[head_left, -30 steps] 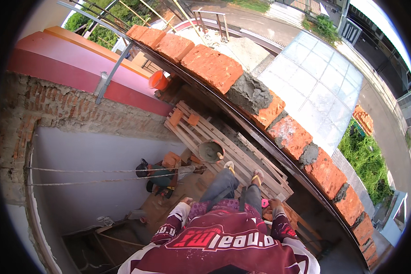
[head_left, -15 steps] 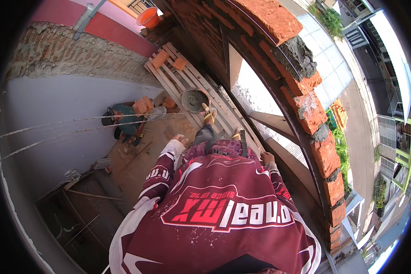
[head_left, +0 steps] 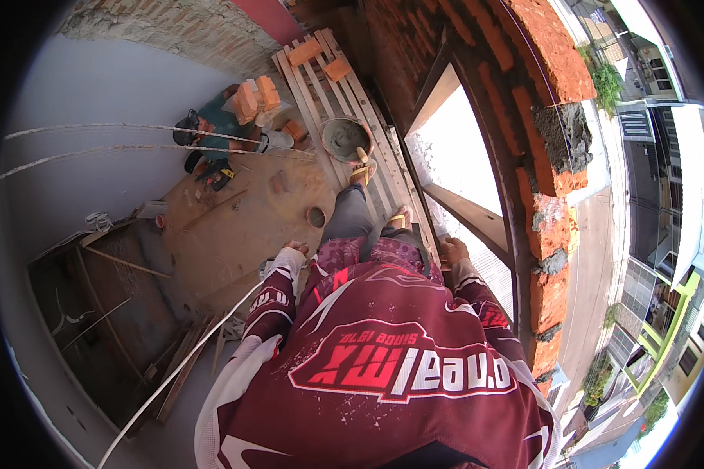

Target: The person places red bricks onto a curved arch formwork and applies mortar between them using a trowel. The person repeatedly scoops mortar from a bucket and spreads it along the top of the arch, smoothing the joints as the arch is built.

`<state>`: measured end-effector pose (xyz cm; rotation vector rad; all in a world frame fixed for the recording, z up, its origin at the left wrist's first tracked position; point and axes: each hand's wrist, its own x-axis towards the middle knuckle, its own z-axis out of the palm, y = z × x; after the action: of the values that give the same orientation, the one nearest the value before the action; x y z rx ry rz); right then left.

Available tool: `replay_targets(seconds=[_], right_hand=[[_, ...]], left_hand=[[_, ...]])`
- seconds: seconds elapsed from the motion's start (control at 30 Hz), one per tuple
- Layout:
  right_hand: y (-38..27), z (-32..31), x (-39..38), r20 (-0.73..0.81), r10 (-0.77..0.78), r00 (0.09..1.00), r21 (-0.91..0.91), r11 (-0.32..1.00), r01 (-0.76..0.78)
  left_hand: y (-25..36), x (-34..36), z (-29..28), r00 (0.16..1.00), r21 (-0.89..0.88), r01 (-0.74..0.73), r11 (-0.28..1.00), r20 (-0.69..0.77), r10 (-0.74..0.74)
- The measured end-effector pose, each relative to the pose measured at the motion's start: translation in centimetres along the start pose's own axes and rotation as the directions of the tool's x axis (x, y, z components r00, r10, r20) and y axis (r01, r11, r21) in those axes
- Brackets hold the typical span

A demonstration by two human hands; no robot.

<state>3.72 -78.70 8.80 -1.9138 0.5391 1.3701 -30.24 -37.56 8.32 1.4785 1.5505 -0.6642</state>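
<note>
I stand on a platform of wooden planks (head_left: 321,86) beside a red brick wall (head_left: 547,227). My left hand (head_left: 295,248) hangs at my hip with nothing in it, fingers loosely apart. My right hand (head_left: 451,251) is also empty and sits close to the wooden window frame (head_left: 465,207); whether it touches the frame is unclear. A round pan of grey mortar (head_left: 346,139) with a trowel handle in it rests on the planks just beyond my feet (head_left: 379,195).
Below, another person (head_left: 223,129) carries a stack of red bricks (head_left: 256,97). Loose bricks (head_left: 321,59) lie on the far planks. Fresh grey mortar (head_left: 565,134) tops the wall. Taut strings (head_left: 117,137) cross a grey wall; a dark pit (head_left: 109,305) opens at lower left.
The view has swung down from the wall top to my feet and the platform. The person below now holds bricks. My hands stay at my sides.
</note>
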Motion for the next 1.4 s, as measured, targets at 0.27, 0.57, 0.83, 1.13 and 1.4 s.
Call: replay_targets(seconds=[0.27, 0.57, 0.83, 1.13, 1.4], right_hand=[[5.2, -0.6, 1.4, 0.048, 0.045, 0.998, -0.259, 0.965, -0.031], [7.1, -1.9, 0.9, -0.024, 0.049, 0.999, -0.223, 0.973, -0.053], [8.2, -1.1, -2.1, 0.011, 0.112, 0.994, -0.141, 0.984, -0.11], [8.7, -0.8, -2.0, -0.013, 0.132, 0.991, -0.311, 0.942, -0.129], [5.6, 0.9, 0.7, 0.046, 0.08, 0.996, -0.355, 0.933, -0.059]], left_hand=[[-7.6, -6.4, 4.0, 0.989, -0.578, -0.061, 0.814, 0.074, 0.127], [-11.2, -4.7, 5.4, 0.991, -0.223, -0.124, 0.967, 0.016, 0.131], [-1.1, -6.7, 4.3, 0.994, 0.038, -0.104, 0.994, -0.032, 0.105], [-1.5, -9.1, 6.3, 0.989, -0.187, -0.147, 0.971, 0.005, 0.151], [-4.6, -7.8, 8.8, 0.998, -0.169, 0.006, 0.986, 0.06, 0.004]])
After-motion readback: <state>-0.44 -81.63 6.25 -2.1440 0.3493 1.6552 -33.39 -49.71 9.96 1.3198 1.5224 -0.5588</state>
